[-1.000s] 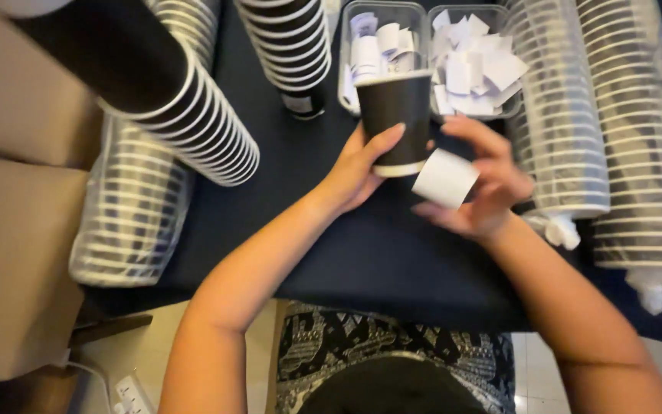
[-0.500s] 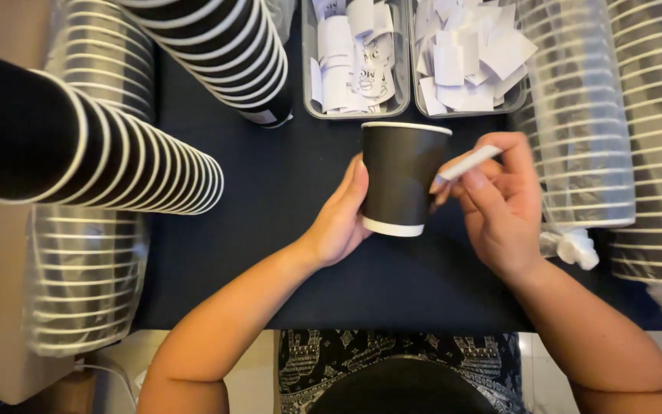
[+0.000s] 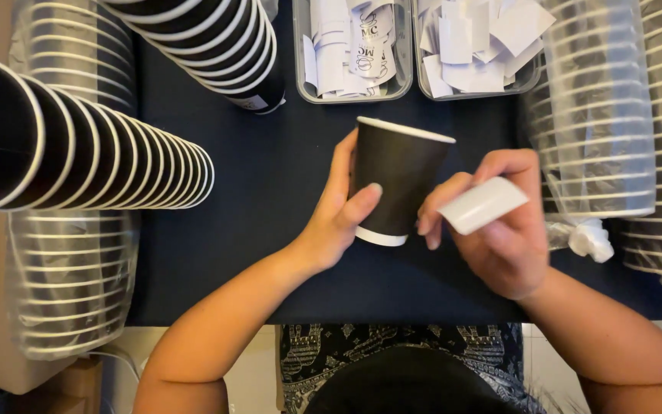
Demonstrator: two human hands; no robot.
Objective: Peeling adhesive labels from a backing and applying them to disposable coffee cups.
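A black paper cup (image 3: pixel 397 178) with a white rim lies tilted above the dark tabletop (image 3: pixel 270 230), its mouth pointing away from me. My left hand (image 3: pixel 340 215) grips the cup from the left, thumb across its side. My right hand (image 3: pixel 499 230) is just right of the cup, pinching a curled white sticker (image 3: pixel 483 204) between thumb and fingers, with a fingertip close to the cup's base.
Two clear trays of white stickers (image 3: pixel 350 50) (image 3: pixel 473 46) sit at the far edge. Stacks of black cups (image 3: pixel 78 153) (image 3: pixel 216 46) lie at the left. Bagged cup stacks (image 3: pixel 599 115) (image 3: pixel 70 284) flank both sides.
The view has shifted closer. My right hand has drawn the sticker away from the cup's rim, down and to the right. The left hand keeps hold of the cup.
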